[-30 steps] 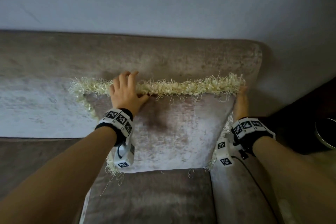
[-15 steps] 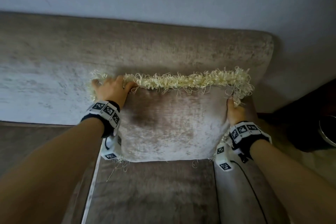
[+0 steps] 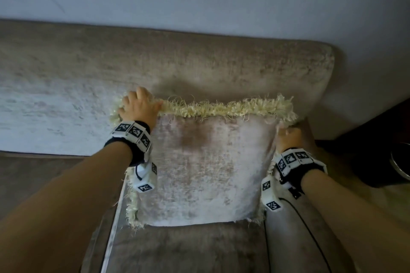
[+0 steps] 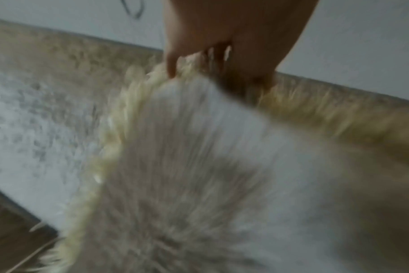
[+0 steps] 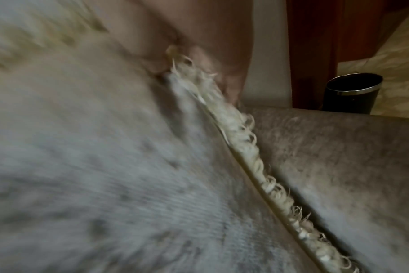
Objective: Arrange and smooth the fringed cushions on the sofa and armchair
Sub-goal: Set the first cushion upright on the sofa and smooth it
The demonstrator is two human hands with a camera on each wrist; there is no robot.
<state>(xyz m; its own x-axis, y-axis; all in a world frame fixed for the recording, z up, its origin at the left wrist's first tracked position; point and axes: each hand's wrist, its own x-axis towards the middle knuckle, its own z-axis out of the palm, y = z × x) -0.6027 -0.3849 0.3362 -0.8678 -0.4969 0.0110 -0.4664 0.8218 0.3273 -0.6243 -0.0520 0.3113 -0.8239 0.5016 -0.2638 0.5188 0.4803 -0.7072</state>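
Standing upright against the sofa (image 3: 255, 68) backrest at the seat's right end, tight beside the armrest (image 3: 295, 239), the fringed cushion (image 3: 206, 170) now sits squarer than it did half a second ago: its top fringe (image 3: 224, 107) reads as a nearly level line where it earlier sagged toward the left corner. A second ago the left hand (image 3: 138, 106) lay flat near the middle of the top edge; it has since moved out to the upper left corner. I judge that the placing of this cushion is almost done and only tugging and smoothing remain.

The left grip is curled over that corner, fingers (image 4: 173, 61) hooked into the fringe, thumb side on the velvet face. The right hand (image 3: 288, 137) pinches the cushion's right edge just under the upper right corner; the wrist view shows fringe strands (image 5: 187, 64) caught between thumb and fingers, wedged between cushion and armrest. A dark metal-rimmed bin (image 5: 353, 92) stands on the floor beyond the armrest.
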